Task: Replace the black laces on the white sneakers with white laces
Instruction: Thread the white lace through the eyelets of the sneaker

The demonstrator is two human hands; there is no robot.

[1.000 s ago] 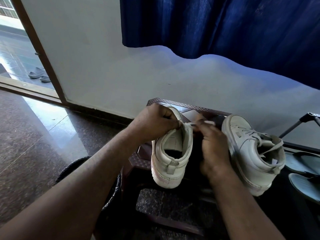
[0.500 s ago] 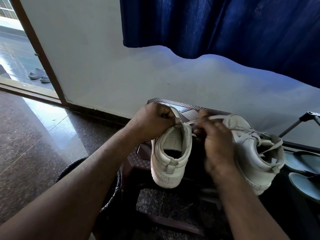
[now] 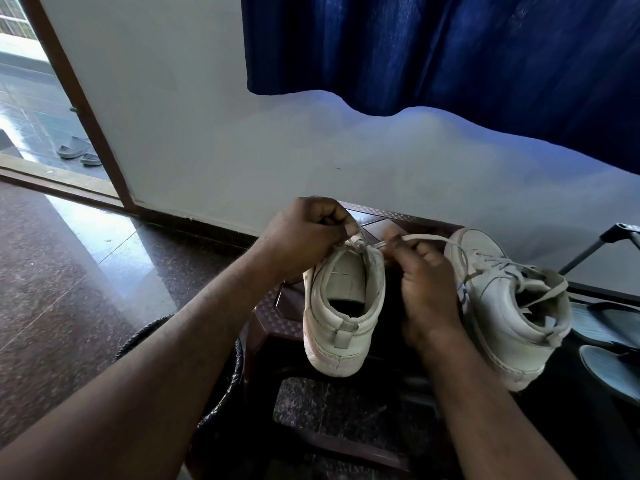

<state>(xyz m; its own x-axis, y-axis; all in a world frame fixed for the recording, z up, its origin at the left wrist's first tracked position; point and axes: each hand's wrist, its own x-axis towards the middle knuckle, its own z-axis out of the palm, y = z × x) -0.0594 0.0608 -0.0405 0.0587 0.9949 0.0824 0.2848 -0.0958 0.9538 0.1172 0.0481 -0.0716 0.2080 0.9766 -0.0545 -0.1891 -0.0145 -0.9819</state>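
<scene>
I counted two sneakers (image 3: pixel 343 306) (image 3: pixel 509 306), two hands (image 3: pixel 304 233) (image 3: pixel 429 282), one loose lace (image 3: pixel 429 239), one stool (image 3: pixel 273 313), one curtain (image 3: pixel 450 46), two sandals (image 3: pixel 602 323) (image 3: pixel 613 372) near right and two more (image 3: pixel 72 147) (image 3: pixel 90 159) far left.

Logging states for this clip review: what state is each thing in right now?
left hand: pinches white lace at held sneaker's top
right hand: pinches white lace
held sneaker: heel toward camera, lacing hidden
other sneaker: laced white, ends loose
doorway: open
</scene>
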